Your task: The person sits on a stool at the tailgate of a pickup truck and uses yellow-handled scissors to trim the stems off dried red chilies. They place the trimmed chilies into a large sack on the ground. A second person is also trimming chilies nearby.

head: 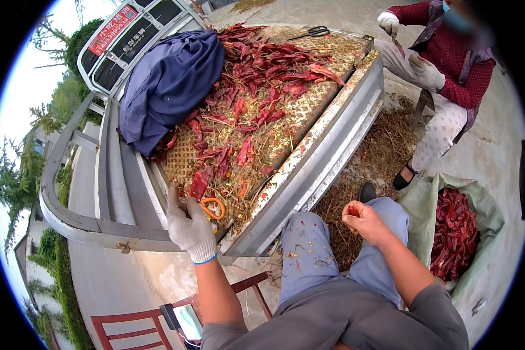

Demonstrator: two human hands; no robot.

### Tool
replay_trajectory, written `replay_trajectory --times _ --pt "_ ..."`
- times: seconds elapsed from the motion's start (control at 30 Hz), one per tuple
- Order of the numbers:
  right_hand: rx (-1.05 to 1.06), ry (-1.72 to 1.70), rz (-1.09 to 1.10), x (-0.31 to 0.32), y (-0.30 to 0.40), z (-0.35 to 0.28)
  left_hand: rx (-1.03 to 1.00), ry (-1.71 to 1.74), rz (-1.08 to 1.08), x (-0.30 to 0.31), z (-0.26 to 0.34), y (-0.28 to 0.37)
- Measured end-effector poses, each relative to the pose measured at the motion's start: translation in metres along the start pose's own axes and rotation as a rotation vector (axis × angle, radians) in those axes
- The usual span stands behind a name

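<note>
My left hand (190, 225), in a white knit glove, is over the near corner of the truck bed with its fingers apart. A dried red pepper (199, 185) lies right at its fingertips; I cannot tell whether they touch. Beside the glove is the orange handle of what looks like scissors (214, 208), partly hidden. My bare right hand (367, 222) is above my knee, its fingers closed on a small red pepper piece (353, 211). Many dried red peppers (262, 65) lie heaped and scattered on the bed among stalks and pale seeds.
A dark blue cloth (170, 87) covers the bed's left side. Black scissors (317, 31) lie at the far edge. At right stands a green sack (485, 205) of red peppers. A gloved co-worker (455, 78) sits across. A red-brown chair (127, 315) is behind my left arm.
</note>
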State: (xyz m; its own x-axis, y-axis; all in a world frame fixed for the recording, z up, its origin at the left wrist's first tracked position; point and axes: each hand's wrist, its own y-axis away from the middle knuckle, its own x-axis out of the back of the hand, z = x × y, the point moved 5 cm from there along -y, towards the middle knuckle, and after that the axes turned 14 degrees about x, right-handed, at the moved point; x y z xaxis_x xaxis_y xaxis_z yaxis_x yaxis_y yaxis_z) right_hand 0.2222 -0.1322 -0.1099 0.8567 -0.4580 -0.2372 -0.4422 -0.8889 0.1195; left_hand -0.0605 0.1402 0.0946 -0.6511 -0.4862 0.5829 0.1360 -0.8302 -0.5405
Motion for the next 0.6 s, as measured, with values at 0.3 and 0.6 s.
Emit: replay_trajectory --times 0.3,0.6 --pt "-0.087 -0.198 -0.170 -0.128 -0.039 -0.034 -0.255 -0.049 -0.268 0.006 0.032 0.092" --pt "0.139 0.011 -0.259 -0.113 -0.047 -0.059 -0.340 0.282 -0.830 -0.024 0.026 0.176"
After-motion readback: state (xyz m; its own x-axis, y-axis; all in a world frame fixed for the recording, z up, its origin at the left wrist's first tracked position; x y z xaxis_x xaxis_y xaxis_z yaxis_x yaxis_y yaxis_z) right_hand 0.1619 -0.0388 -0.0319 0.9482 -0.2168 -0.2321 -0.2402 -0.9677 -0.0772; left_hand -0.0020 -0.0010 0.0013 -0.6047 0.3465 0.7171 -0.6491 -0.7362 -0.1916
